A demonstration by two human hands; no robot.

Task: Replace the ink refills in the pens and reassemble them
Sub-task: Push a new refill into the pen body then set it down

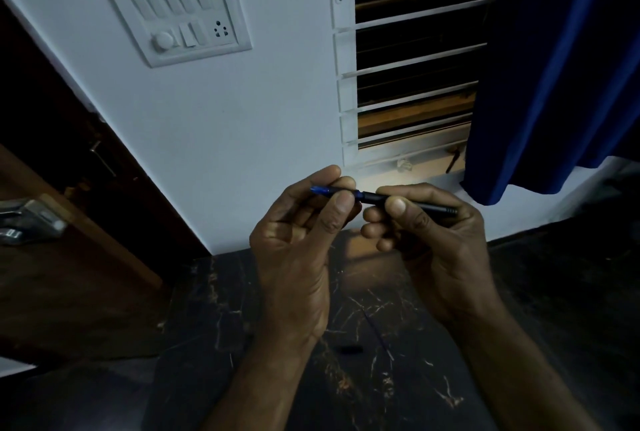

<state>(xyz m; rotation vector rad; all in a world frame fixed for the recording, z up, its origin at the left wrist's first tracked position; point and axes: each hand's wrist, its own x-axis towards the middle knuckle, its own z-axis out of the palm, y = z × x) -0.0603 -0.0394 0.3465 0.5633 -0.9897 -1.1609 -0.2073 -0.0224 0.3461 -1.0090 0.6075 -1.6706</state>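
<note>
I hold one pen level in front of the wall, above a dark marble counter (214, 309). My left hand (298, 240) pinches its blue front section (323, 190) between thumb and fingers. My right hand (429, 233) grips the black barrel (429, 208), whose end sticks out to the right. The two sections meet between my thumbs. On the counter below lie a thin dark refill (375, 328) and a small black pen piece (349, 349).
A white switch panel (176, 11) is on the wall ahead. A barred window (415, 60) and a blue curtain (540, 77) are at right. A dark wooden door with a metal handle (31, 219) stands at left.
</note>
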